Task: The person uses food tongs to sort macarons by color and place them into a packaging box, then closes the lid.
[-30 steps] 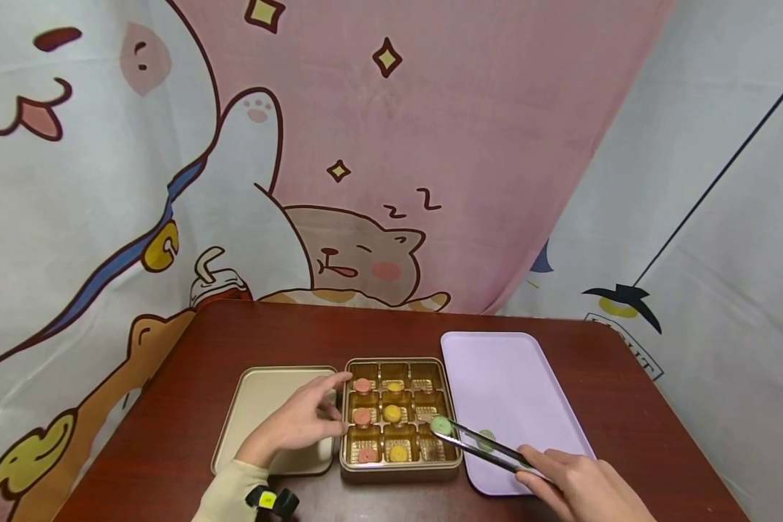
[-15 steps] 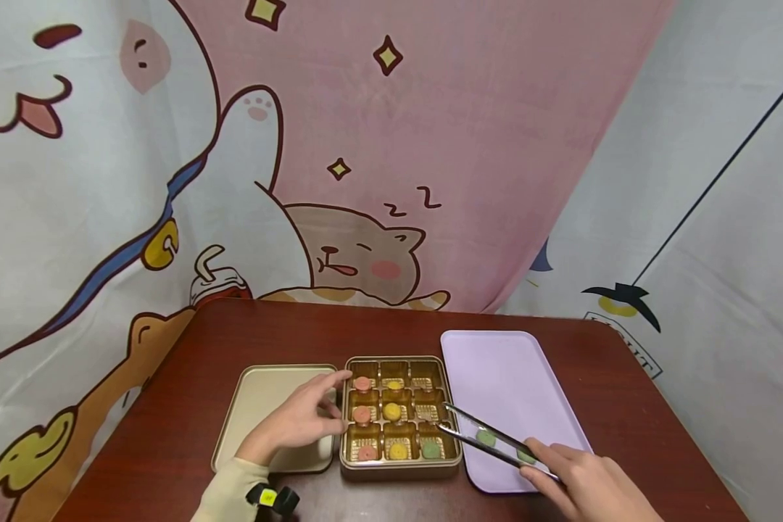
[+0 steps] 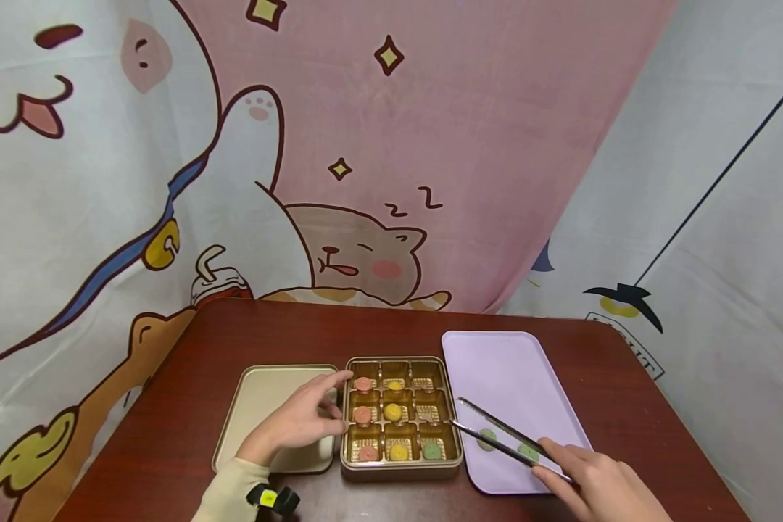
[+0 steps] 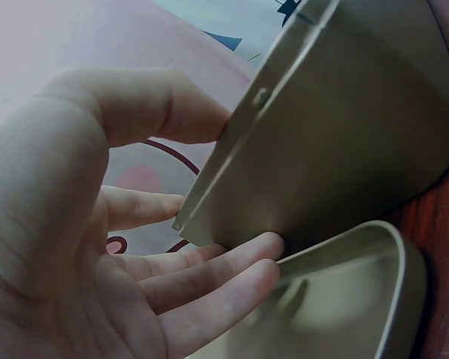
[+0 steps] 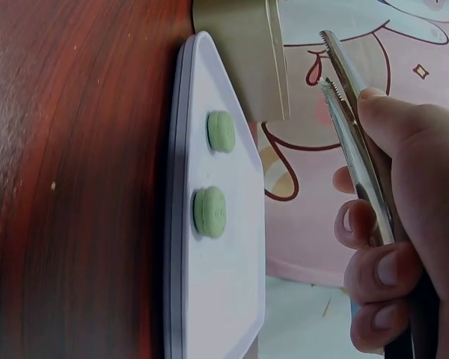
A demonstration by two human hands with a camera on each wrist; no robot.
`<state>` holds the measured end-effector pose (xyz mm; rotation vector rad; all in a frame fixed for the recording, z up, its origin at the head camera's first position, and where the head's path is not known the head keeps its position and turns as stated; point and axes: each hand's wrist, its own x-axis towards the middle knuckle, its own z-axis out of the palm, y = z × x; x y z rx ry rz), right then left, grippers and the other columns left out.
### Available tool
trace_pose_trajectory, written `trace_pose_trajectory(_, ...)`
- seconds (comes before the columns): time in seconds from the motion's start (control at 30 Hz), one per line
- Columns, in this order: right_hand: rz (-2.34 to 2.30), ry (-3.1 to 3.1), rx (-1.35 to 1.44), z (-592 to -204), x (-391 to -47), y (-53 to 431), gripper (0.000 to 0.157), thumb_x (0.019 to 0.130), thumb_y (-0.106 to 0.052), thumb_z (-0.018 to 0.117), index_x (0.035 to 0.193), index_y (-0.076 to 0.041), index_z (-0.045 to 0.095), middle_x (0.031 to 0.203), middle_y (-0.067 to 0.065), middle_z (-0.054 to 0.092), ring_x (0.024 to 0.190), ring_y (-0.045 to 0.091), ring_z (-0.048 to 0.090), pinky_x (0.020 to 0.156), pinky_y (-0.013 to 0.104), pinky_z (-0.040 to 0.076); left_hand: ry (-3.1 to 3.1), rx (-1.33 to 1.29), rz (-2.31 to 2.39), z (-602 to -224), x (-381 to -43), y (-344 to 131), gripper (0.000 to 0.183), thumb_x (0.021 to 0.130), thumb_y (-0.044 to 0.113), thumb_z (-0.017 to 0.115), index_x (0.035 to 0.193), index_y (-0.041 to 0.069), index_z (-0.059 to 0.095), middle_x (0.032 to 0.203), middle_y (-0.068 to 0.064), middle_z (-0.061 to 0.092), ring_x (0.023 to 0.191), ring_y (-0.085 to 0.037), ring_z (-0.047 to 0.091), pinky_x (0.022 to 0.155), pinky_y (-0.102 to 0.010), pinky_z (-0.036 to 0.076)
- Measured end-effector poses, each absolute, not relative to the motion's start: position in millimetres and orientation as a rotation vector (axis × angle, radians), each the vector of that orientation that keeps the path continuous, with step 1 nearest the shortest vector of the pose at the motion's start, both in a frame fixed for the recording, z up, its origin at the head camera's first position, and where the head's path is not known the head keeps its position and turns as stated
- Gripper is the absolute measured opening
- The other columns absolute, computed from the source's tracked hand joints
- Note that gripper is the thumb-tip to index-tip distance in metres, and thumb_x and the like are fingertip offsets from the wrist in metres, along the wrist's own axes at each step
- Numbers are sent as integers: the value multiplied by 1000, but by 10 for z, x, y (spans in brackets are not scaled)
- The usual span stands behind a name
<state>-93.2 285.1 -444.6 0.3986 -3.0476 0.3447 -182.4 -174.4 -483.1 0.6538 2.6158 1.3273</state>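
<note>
My right hand (image 3: pixel 597 482) grips a pair of metal tongs (image 5: pixel 357 146). Their tips stand apart with nothing between them, over the lilac tray (image 3: pixel 509 377) beside the box's right rim. On that tray lie two green macarons (image 5: pixel 209 212). A gold tin box (image 3: pixel 401 473) with a divided insert holds pink macarons (image 3: pixel 362 415) in the left column and yellow macarons (image 3: pixel 392 412) in the middle one. One green macaron (image 3: pixel 432 451) sits in the near right compartment. My left hand (image 3: pixel 303 415) rests thumb and fingertips against the box's left side.
A gold lid (image 3: pixel 251 406) lies left of the box, partly under my left hand and forearm. The dark red wooden table (image 3: pixel 287 333) ends at a cartoon-printed cloth (image 3: pixel 496 145) behind. The tray stands right beside the box.
The tongs have let go of a green macaron, which now lies in the box's near right compartment. My right hand has drawn the tongs back right over the tray. My left hand stays put.
</note>
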Motion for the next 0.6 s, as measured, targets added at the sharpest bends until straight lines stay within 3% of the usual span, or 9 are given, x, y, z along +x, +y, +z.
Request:
trace_pose_trajectory(0.27,322,-3032,334,-4485,-893,2956,37,92,-51,78,112,-20,77,75,-22,58,63,-5,48,55,23,48,2617,665,1329,-4835,-1825,-1744,86,79,8,81,157,2,43,143,-21,55,90,-15,71,87,-38,59)
trace_pose_trajectory(0.6,276,-3110,252,-4549,-917,3079,46,91,-58,75,114,-18,79,87,-14,72,71,1,63,60,29,57,2610,652,1332,-4833,-1825,-1743,87,79,8,81,157,2,43,145,-22,54,90,-16,71,88,-41,59)
